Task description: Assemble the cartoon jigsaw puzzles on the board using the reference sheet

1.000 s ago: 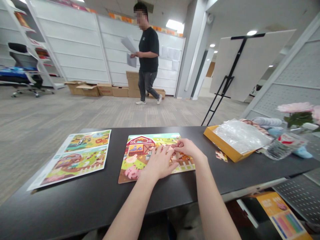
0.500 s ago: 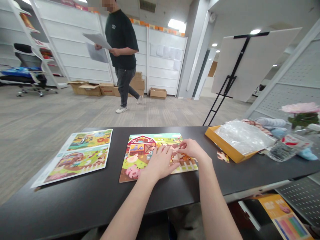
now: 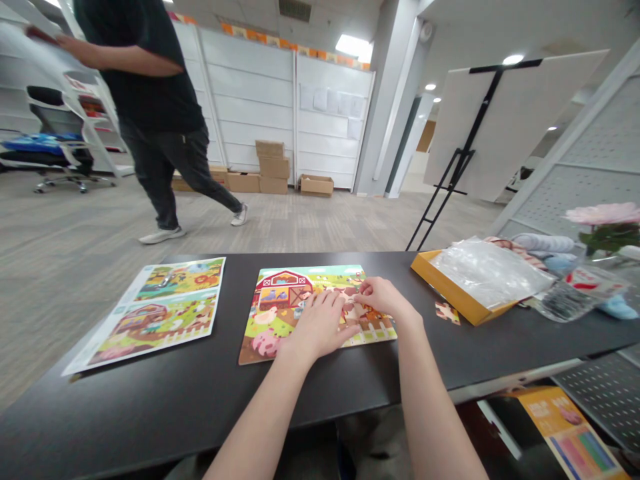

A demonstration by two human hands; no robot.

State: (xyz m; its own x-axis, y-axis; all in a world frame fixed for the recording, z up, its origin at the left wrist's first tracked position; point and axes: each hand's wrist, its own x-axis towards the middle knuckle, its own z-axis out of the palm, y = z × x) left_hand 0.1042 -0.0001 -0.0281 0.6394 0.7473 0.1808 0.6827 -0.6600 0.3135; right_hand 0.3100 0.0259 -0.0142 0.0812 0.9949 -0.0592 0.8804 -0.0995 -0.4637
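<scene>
A farm-scene jigsaw puzzle (image 3: 270,317) with a red barn, a pink pig and a white fence lies on the black table. My left hand (image 3: 323,323) rests flat on its middle, fingers stretched out over the picture. At the puzzle's upper right side, my right hand (image 3: 383,297) has its fingers curled and pinched against the surface; whatever is between the fingertips is hidden. A single loose puzzle piece (image 3: 447,313) lies on the table to the right of the board. On the left is a printed sheet (image 3: 165,307) showing the same farm picture below a jungle picture.
A yellow box (image 3: 465,300) holding clear plastic wrapping (image 3: 493,273) stands at the right. Beyond it are a clear plastic package (image 3: 575,293) and a pink flower (image 3: 603,213). Past the table, a person (image 3: 160,107) with papers walks left. An easel (image 3: 463,153) stands behind.
The person in the background has walked left and come nearer. Both my hands stay in nearly the same place on the puzzle.
</scene>
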